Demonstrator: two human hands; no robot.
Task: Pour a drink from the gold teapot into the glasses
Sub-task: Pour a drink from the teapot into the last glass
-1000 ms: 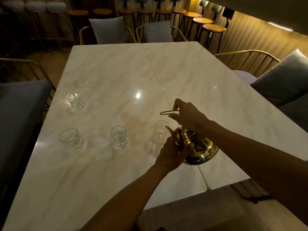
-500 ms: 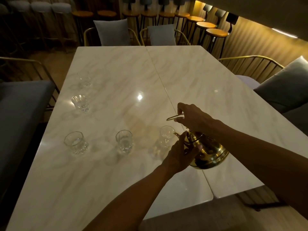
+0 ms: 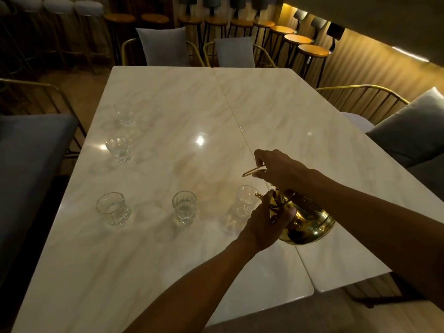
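Observation:
The gold teapot [image 3: 305, 224] is tilted to the left above the marble table [image 3: 168, 260], its spout over the rim of the nearest glass [image 3: 245, 200]. My right hand [image 3: 281, 170] grips the thin gold handle from above. My left hand [image 3: 266, 222] presses on the teapot's lid and shoulder. Several clear glasses stand on the table: one in the middle of the front row [image 3: 184, 209], one at front left [image 3: 113, 209], one further back [image 3: 119, 149] and one at the far left [image 3: 123, 114].
Two marble table tops meet along a seam [image 3: 240, 131]. A grey bench [image 3: 28, 164] runs along the left, and cushioned gold-frame chairs [image 3: 406, 131] stand at right and at the far end. Bar stools [image 3: 312, 50] line the back wall.
Both hands and the tilted teapot keep the same pose at the nearest glass. The camera view has shifted slightly, so everything sits a little lower and to the right in the picture.

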